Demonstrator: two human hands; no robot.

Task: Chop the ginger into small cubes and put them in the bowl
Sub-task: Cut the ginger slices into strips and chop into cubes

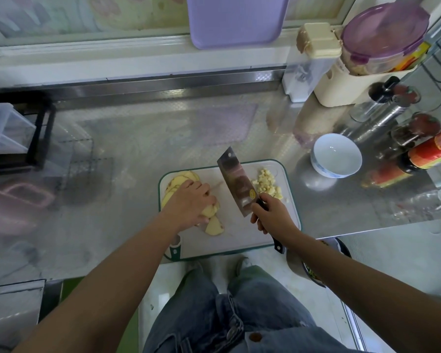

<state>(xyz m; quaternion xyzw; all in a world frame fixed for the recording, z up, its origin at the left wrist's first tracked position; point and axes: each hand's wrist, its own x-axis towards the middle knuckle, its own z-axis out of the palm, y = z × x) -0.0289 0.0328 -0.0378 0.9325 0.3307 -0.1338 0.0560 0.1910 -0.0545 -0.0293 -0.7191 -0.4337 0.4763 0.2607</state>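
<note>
On the near edge of the steel counter (138,138): one white cutting board (278,235) with a green rim.
Ginger, uncut: several overlapping ginger slices (214,226) on the board's left half. The exact count is hidden by the hand.
Ginger, cut: one pile of ginger cubes (266,183) at the board's far right corner, apart from the slices.
Left hand (189,202): one. Fingers curled down over the slices, holding them against the board.
Right hand (270,212): one. Fingers wrapped around the cleaver's black handle.
Cleaver (236,180): one. Long axis runs from the handle at near right to the blade end at far left, pointing away from the person. Flat face is tilted toward the camera. Contact with the board cannot be determined.
Bowl (336,155): one, white, upright, on the counter beyond the board's far right corner, not touching it.
Surroundings: one red-labelled bottle (433,151) right of the bowl; one purple-lidded container (385,34) at far right; one lilac tray (237,19) against the back wall.
Obstruction: the blade stands between slices and cubes, and the cube pile lies between blade and bowl.
</note>
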